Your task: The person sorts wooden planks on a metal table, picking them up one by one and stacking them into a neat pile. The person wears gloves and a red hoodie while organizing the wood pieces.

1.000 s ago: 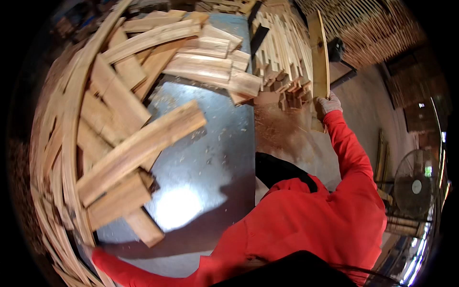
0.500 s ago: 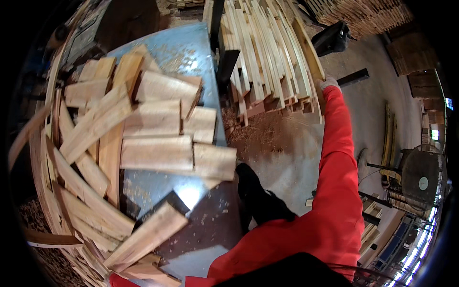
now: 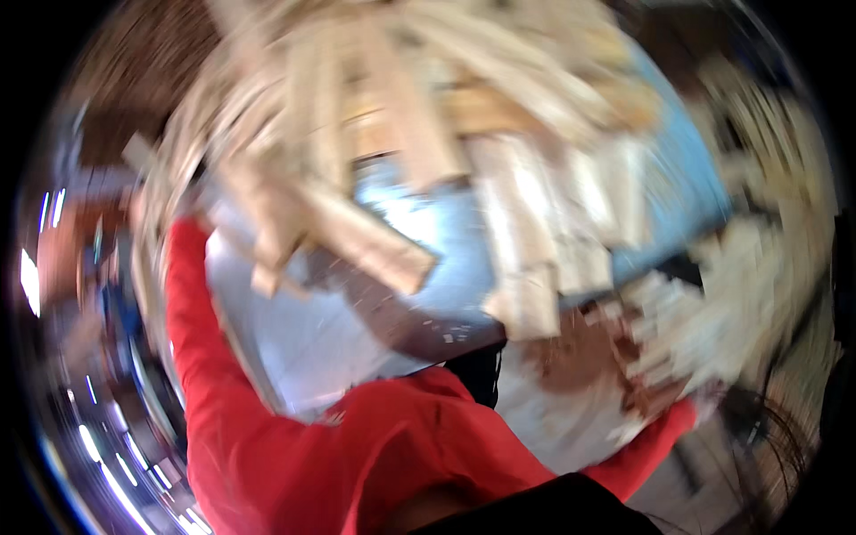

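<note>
My left arm in its red sleeve stretches out to the left side of the table [image 3: 303, 352]. My left hand [image 3: 189, 198] is at the edge of a heap of wooden boards [image 3: 214, 116], its fingers smeared by motion. Beside it, a short board [image 3: 370, 236] lies aslant on the metal top. On the other side, my right hand [image 3: 709, 397] is by the near end of a stack of long narrow boards [image 3: 704, 312]. That hand is blurred too, so its grip cannot be made out.
Short wide planks [image 3: 526, 232] lie side by side on the table, some jutting over its near edge. More boards are heaped across its far side. Reddish sawdust [image 3: 571, 352] covers the floor between table and stack. A dark wire guard [image 3: 785, 437] stands at the lower right.
My view has swung to the left, so the table and both arms appear turned and blurred. My left arm has come fully into view; my right hand is still by the stack.
</note>
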A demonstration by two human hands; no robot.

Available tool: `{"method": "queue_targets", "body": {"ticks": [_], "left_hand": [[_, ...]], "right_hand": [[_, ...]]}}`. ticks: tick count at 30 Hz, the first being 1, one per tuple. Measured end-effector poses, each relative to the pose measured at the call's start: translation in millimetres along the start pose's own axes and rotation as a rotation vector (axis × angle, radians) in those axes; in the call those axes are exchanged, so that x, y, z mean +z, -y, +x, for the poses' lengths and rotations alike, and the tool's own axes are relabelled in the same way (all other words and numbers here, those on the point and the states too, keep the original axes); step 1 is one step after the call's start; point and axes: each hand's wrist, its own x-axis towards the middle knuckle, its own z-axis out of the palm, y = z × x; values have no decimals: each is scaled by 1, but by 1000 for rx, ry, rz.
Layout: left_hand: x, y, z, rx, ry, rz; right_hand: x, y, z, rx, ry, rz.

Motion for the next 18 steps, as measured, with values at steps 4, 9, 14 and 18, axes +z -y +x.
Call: {"method": "queue_targets", "body": {"ticks": [4, 9, 14, 18], "left_hand": [[12, 48, -143, -343, 222, -871], [47, 164, -317, -587, 416, -1123], [3, 172, -351, -545, 346, -1334], [-30, 243, -327, -451, 274, -837]], "right_hand": [[45, 176, -45, -272, 336, 857], [57, 524, -172, -780, 892, 775], [102, 587, -323, -1196, 849, -413], [86, 586, -352, -1055, 956, -144]]}}
